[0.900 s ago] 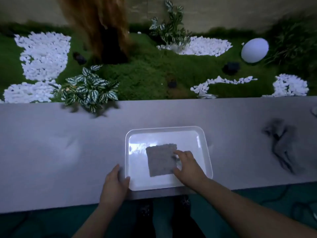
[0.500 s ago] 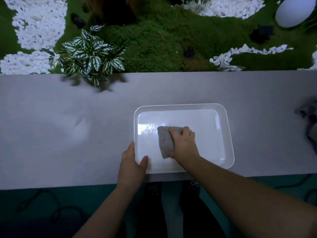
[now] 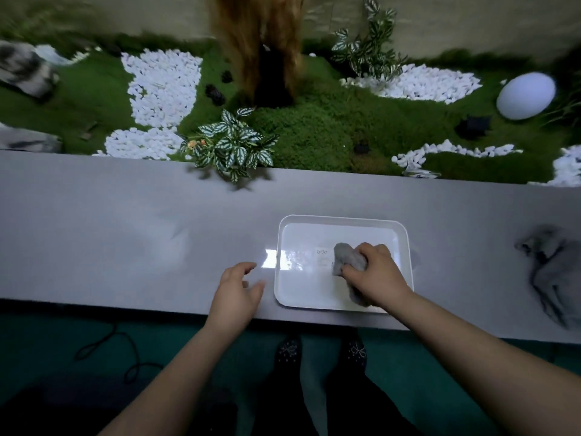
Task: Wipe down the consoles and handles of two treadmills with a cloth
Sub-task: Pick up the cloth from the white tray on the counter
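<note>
Our right hand (image 3: 375, 273) has its fingers squeezed tight around the gray cloth (image 3: 347, 259), bunched up over the white tray (image 3: 309, 289). We think we are picking it up; next we carry it to a treadmill. Our left hand (image 3: 235, 289), fingers apart, has let go of the tray.

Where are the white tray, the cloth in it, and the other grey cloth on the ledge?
white tray (image 3: 309, 247): head view, bare floor near its far left corner.
cloth (image 3: 344, 254): head view, bunched part left of the gripping fingers.
other grey cloth (image 3: 555, 272): head view, middle of the crumpled heap.
</note>
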{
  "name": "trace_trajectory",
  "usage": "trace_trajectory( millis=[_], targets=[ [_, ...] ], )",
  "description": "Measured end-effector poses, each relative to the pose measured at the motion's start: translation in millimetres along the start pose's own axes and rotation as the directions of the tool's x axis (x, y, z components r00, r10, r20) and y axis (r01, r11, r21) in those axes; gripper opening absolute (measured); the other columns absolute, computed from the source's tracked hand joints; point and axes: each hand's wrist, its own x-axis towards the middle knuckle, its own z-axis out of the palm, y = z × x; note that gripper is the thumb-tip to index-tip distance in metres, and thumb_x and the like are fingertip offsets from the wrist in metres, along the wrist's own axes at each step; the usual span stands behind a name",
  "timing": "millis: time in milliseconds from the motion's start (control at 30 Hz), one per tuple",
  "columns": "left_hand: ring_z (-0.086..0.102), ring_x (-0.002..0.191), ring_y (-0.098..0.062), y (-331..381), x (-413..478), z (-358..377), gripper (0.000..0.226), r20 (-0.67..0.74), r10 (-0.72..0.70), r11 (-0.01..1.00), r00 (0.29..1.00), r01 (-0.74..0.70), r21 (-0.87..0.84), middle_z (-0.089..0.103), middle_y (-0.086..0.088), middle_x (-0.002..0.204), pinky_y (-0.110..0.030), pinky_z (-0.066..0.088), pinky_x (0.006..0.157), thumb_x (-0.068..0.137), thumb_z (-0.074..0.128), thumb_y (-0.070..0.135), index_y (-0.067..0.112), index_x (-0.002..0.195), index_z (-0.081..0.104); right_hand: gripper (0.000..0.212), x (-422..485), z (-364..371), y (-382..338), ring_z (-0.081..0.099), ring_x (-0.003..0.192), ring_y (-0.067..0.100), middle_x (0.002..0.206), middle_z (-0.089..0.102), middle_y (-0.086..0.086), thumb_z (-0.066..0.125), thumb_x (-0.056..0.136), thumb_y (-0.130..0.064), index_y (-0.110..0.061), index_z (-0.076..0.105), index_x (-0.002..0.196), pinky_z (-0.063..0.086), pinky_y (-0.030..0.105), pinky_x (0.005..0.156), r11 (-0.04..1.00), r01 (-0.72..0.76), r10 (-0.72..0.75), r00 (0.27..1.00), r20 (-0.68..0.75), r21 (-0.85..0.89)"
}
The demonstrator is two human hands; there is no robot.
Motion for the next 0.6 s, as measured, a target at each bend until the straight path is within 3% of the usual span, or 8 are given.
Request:
trace_trajectory(
  millis=[167,367,433,500,600],
  targets=[
    [0.056,0.100,-0.008,14.1,-57.7,-32.6,0.033,-0.105,0.041,0.999,0.994,-0.040,0.013,0.052,0.008,0.119,-0.020,0.041,0.082,0.089,0.061,0.030,0.023,0.121,0.054,0.010,-34.7,-33.2,-27.9,0.053,0.069,0.010,0.092,0.050,0.000,0.066,0.074,-0.028,-0.026,0.058,0.080,0.033,0.020,0.054,0.995,0.091,-0.091,0.996,-0.002,0.045],
    [0.057,0.090,-0.002,32.1,-140.7,-34.2,0.021,-0.338,-0.027,0.998,0.941,0.005,-0.065,0.057,0.009,0.107,-0.006,0.037,0.072,0.086,0.066,0.028,0.029,0.105,0.059,0.009,-60.0,-75.0,-49.4,0.055,0.073,0.004,0.094,0.055,-0.001,0.068,0.076,-0.030,-0.031,0.061,0.083,0.037,0.021,0.060,0.949,0.309,-0.302,0.947,0.109,-0.058],
    [0.057,0.089,0.000,33.9,-168.0,-26.6,0.019,-0.415,-0.064,0.995,0.908,0.028,-0.093,0.059,0.010,0.104,-0.009,0.038,0.073,0.084,0.067,0.029,0.033,0.101,0.058,0.012,-67.4,-86.1,-54.8,0.053,0.076,0.000,0.098,0.051,-0.004,0.069,0.080,-0.026,-0.030,0.060,0.087,0.038,0.017,0.063,0.923,0.377,-0.365,0.921,0.139,-0.075],
    [0.057,0.090,0.000,33.4,-199.7,-16.2,0.020,-0.485,-0.124,0.988,0.866,0.065,-0.137,0.059,0.010,0.104,-0.013,0.039,0.075,0.084,0.068,0.030,0.035,0.100,0.058,0.013,-78.3,-91.7,-59.3,0.052,0.074,-0.002,0.100,0.050,-0.003,0.069,0.082,-0.025,-0.030,0.059,0.089,0.036,0.007,0.053,0.888,0.452,-0.430,0.882,0.192,-0.090],
    [0.056,0.092,-0.001,30.0,-246.9,-0.3,0.021,-0.556,-0.214,0.970,0.803,0.107,-0.219,0.058,0.010,0.106,-0.015,0.039,0.078,0.083,0.068,0.031,0.037,0.099,0.056,0.013,-96.2,-90.7,-66.5,0.059,0.067,0.009,0.100,0.053,-0.001,0.069,0.083,-0.027,-0.027,0.061,0.094,0.036,0.010,0.039,0.848,0.529,-0.493,0.814,0.306,-0.041]
  ],
)
